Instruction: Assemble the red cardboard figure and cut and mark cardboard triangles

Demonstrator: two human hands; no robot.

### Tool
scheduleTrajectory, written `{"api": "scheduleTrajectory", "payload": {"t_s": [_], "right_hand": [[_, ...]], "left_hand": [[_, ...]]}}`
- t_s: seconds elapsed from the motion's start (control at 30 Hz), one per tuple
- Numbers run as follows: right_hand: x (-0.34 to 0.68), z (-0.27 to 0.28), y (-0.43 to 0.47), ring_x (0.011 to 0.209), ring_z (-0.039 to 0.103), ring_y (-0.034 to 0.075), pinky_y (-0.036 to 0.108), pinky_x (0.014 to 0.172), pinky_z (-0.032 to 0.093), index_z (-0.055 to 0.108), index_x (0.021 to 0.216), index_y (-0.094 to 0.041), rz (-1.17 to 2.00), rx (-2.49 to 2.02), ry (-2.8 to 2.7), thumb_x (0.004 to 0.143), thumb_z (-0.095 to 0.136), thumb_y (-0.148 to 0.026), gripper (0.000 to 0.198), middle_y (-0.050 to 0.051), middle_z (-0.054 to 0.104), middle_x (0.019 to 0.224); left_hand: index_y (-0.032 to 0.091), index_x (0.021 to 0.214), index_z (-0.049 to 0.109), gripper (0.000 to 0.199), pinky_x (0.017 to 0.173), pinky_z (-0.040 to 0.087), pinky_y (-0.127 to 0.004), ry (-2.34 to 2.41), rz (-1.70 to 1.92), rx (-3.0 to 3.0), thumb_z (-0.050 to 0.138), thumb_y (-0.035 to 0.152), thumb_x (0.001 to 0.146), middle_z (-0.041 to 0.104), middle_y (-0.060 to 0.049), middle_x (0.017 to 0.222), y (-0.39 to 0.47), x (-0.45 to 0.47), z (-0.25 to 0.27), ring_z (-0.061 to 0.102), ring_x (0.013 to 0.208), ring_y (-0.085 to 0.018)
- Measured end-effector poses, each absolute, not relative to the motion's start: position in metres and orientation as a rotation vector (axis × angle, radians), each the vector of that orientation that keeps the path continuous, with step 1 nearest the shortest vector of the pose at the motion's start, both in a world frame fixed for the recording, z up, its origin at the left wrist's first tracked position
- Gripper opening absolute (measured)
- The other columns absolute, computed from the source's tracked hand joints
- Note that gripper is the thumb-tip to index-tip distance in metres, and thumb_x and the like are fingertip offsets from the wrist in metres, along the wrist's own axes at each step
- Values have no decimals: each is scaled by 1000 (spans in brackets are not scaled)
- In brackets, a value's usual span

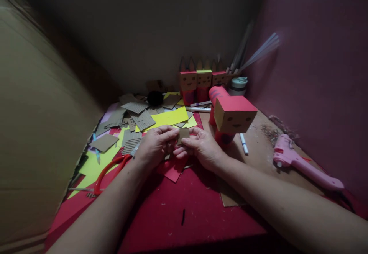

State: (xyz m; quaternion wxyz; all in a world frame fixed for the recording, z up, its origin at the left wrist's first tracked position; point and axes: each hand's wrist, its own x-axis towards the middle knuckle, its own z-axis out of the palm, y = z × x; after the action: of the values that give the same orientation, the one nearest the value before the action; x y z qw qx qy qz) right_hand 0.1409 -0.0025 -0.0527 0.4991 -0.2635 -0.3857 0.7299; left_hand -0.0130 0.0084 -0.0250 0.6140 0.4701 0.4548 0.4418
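A small piece of cardboard (184, 133) is pinched between my two hands above the red table. My left hand (156, 143) grips its left edge with thumb and fingers. On the opposite edge, my right hand (204, 146) has its thumb over the front. Under the hands lies a pink-red paper piece (173, 169). Just right of them stands a cardboard animal figure (237, 118) with a boxy head, a drawn face and a red top. Red-handled scissors (107, 171) rest beside my left forearm, partly hidden by it.
Cardboard scraps (138, 118) and yellow paper (169, 117) cover the left side. Several finished figures (188, 81) stand at the back, near a lidded cup (238, 86). A pink glue gun (304, 162) lies right, a marker (243, 143) nearer. Walls close in on both sides.
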Motion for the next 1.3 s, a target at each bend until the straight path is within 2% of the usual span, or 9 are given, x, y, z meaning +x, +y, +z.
{"api": "scheduleTrajectory", "payload": {"t_s": [0.13,0.33,0.57,0.8,0.93,1.1,1.2,1.3], "right_hand": [[141,-53,-3,53,73,18,27,53,59,52,93,-17,1791,-656,-884,69,75,-22,34,6,76,70],[145,-50,0,51,70,17,27,52,58,56,93,-15,1755,-721,-789,68,75,-23,33,6,73,66],[146,-50,-1,51,70,18,27,51,57,49,81,-20,1808,-762,-740,66,75,-23,30,9,75,66],[145,-48,1,48,69,18,27,49,57,52,88,-17,1794,-800,-781,64,70,-25,31,9,74,64],[145,-50,1,48,69,18,28,49,57,53,94,-16,1797,-818,-835,68,68,-24,30,9,74,64],[146,-56,0,47,68,17,28,49,58,50,90,-19,1832,-800,-885,73,66,-24,23,5,71,61],[145,-57,0,46,68,18,28,46,57,45,84,-22,1832,-780,-888,71,68,-24,27,-4,60,52],[144,-56,0,46,68,19,28,46,57,43,83,-22,1821,-772,-898,72,68,-23,28,-7,54,51]], "left_hand": [[18,71,60,39,40,35,-21,1015,1042,1011,85,45,60,56,3,52,8,-11,-28,44,41,-8],[18,70,60,40,36,29,-18,1108,1154,941,86,47,60,47,8,45,7,-12,-25,36,35,-5],[16,67,60,41,39,29,-16,1177,1206,946,86,48,60,46,8,46,13,-16,-27,36,39,-4],[15,67,62,40,39,26,-16,1250,1183,1026,85,48,59,46,8,46,12,-17,-24,35,40,-4],[16,61,59,40,38,26,-16,1268,1150,1085,83,48,60,44,8,45,12,-17,-23,34,39,-4],[17,59,59,38,37,25,-16,1243,1084,1137,83,45,63,44,8,42,10,-17,-24,33,38,-4],[17,59,60,37,35,24,-16,1217,1044,1157,83,44,66,47,6,42,8,-14,-24,34,36,-4],[17,61,62,34,33,26,-18,1183,1014,1153,82,44,68,51,5,43,6,-12,-25,38,33,-5]]}}
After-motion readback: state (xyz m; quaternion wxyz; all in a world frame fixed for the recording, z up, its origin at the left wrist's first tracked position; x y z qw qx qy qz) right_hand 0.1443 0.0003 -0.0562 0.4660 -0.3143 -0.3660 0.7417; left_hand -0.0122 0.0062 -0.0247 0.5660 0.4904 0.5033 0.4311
